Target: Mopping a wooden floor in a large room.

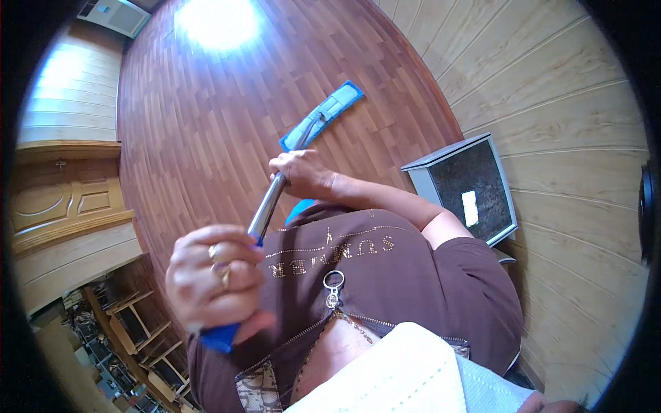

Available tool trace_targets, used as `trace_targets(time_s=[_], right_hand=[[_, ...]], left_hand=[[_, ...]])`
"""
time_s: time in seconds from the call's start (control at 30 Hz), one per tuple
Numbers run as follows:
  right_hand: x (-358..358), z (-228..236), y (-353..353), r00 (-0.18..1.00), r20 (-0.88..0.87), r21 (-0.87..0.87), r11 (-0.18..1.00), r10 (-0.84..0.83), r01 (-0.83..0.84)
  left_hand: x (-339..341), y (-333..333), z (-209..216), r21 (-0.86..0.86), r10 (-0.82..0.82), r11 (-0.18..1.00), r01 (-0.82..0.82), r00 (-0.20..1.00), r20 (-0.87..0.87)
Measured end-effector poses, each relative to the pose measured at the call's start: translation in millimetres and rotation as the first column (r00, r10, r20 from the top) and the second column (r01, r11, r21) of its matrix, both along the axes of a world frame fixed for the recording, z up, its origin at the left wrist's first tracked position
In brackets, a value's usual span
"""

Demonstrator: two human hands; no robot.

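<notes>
A flat mop slants across the view, its silver pole [266,208] running from my chest out to a light blue pad [337,104] that lies on the wooden floor. My left hand [217,279], with rings on its fingers and slightly blurred, is wrapped round the blue grip [220,337] at the pole's upper end. Farther down, my right hand [303,172] is closed round the metal pole. Part of the pole is hidden behind the right hand.
Wood-plank floor [206,124] spreads ahead, with bright glare at the far end. A small grey cabinet [447,153] with a white rectangular item [469,208] on its dark top stands by the right panelled wall. At left are a wooden door [62,199] and cluttered shelves [138,337].
</notes>
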State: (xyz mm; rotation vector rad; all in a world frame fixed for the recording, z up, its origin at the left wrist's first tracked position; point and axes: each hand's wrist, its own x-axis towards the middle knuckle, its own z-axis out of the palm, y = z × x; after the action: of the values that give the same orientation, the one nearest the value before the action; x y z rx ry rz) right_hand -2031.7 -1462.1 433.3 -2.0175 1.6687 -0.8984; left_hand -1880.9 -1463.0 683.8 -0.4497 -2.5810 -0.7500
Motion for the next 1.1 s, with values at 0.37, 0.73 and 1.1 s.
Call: trace_targets(time_s=[0.37,0.73,1.1], right_hand=[[-94.0,-110.0,-110.6,0.979,0.071,-0.01,0.982,-0.189,0.19],[-128.3,-33.1,-141.9,0.972,0.099,-0.162,0.96,-0.213,0.227],[-133.7,-8.5,-165.6,0.839,0.082,-0.157,0.824,-0.538,0.544]], left_hand=[[-64.8,-58.1,-108.0,-0.042,0.257,0.966,-0.257,0.918,0.303],[-80.1,-189.0,-33.3,0.04,-0.166,0.986,0.162,0.976,0.137],[-116.7,-281.8,-14.5,0.115,-0.454,0.886,0.45,0.891,0.013]])
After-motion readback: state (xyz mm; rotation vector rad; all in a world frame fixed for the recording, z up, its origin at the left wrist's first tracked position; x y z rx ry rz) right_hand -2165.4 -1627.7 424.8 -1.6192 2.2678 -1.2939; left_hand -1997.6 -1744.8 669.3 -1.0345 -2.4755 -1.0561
